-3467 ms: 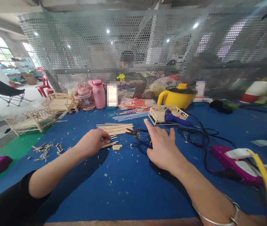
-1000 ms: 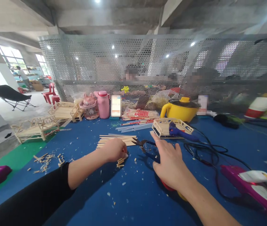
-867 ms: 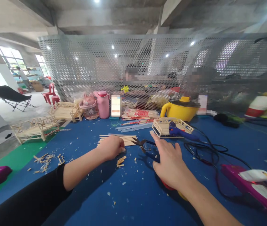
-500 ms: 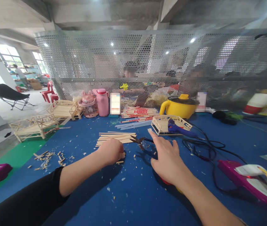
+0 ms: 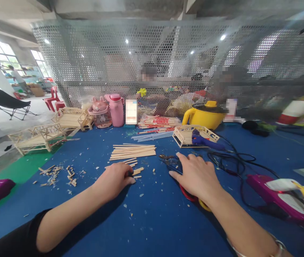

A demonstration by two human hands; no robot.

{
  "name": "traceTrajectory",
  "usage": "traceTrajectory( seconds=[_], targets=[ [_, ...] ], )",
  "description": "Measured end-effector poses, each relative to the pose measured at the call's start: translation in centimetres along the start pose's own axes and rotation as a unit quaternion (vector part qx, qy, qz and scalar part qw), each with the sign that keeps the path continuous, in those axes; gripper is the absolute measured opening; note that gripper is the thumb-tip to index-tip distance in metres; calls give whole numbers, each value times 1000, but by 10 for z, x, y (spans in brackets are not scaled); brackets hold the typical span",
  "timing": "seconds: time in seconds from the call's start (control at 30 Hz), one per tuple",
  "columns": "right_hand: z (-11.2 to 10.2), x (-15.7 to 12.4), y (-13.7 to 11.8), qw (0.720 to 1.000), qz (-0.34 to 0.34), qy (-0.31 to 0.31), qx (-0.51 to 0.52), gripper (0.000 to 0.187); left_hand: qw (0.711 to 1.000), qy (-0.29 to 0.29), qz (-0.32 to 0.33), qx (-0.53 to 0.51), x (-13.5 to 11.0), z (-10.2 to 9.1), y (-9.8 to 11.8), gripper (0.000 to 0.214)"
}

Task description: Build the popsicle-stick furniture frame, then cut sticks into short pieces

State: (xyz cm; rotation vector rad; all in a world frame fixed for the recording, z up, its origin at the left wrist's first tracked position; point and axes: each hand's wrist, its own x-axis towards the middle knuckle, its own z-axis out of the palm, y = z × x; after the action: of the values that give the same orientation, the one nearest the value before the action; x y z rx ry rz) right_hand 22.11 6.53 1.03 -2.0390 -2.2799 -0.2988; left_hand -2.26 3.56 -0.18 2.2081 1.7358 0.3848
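Note:
My left hand rests low over the blue table, fingers bent and thumb apart from them. Short cut wooden sticks lie just beyond its fingertips, and others partly show behind its knuckles. Behind it, a bundle of longer wooden sticks lies flat. My right hand spreads palm down over cutting pliers, not wrapped round them. The pliers' jaws point left, and their red and yellow handles show partly beneath the palm and wrist.
Stick scraps litter the left. A blue glue gun lies against a small wooden stick frame; its cable trails rightward. A purple power strip is at right. Behind stand a pink bottle, a yellow pot and a perforated screen.
My left hand has moved slightly left and loosened from its fist, showing short sticks beside it. My right hand has lowered over the pliers, whose jaws have shifted right and now look closed.

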Motion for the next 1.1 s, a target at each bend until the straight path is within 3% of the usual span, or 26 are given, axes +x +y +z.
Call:
traceTrajectory(
  seconds=[0.1,0.2,0.3,0.37,0.47,0.63,0.9,1.1],
  targets=[
    [1,2,-1,1000,-17,25,-8,69,1000,19,-5,-15,0,4,1,14],
    [-9,4,-17,992,-103,68,28,49,999,31,-14,-22,-3,5,1,14],
    [-16,9,-43,971,-216,17,96,27,999,44,-5,-8,-8,5,-1,17],
    [-14,15,-58,955,-266,-26,126,24,999,49,2,22,-11,5,-2,21],
    [-2,23,-69,937,-310,-34,155,23,996,52,20,64,-12,6,-3,25],
    [12,24,-67,925,-319,-12,207,23,994,57,13,90,-9,7,0,27],
    [13,20,-69,916,-333,-14,222,22,992,59,22,107,-4,10,4,33],
    [5,13,-63,918,-281,0,279,18,997,59,24,52,-10,8,1,28]
  ],
)
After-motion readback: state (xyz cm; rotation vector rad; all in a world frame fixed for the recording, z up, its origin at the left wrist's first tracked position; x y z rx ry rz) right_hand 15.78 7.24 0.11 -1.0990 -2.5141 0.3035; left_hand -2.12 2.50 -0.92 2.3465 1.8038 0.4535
